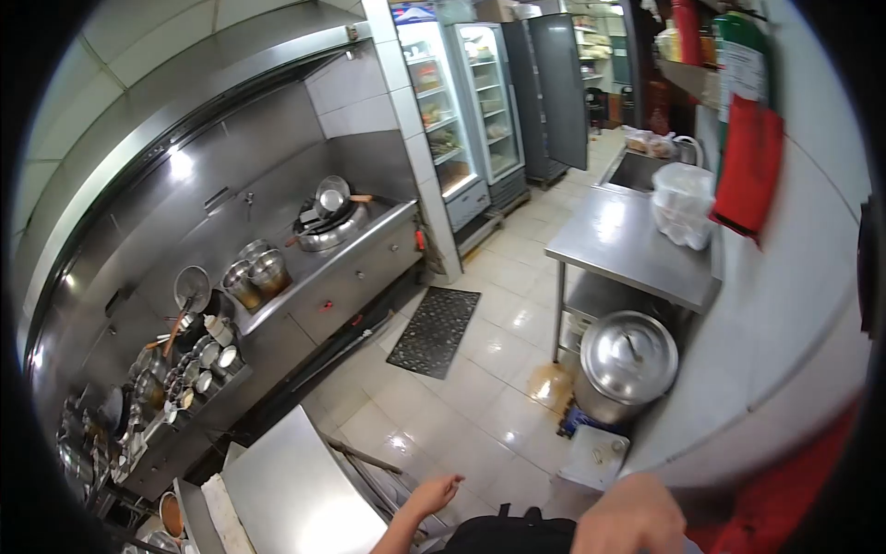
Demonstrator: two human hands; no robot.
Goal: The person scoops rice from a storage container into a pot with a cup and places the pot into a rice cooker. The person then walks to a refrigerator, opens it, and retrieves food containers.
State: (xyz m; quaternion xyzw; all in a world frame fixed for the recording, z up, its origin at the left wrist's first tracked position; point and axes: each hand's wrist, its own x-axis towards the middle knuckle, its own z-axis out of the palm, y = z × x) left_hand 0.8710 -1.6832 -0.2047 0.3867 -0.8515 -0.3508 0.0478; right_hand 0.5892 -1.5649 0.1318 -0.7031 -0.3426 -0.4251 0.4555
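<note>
At the bottom of the head view, my left hand (436,495) reaches forward over the tiled floor beside a steel-topped counter (295,480). Its fingers are partly curled, with the thumb side apart, and nothing shows in it. My right hand (632,517) is at the bottom edge, large and blurred, in front of a low metal box (595,456) on the floor. Its fingers point down and are mostly hidden. A large lidded steel pot (629,358) stands beyond it, near the right wall.
A black mat (434,331) lies on wet tiles (489,388). The stove counter (341,286) with pots and pans runs along the left. A steel table (628,235) holding a white plastic bag (683,203) stands right. Glass-door fridges (489,102) are at the back.
</note>
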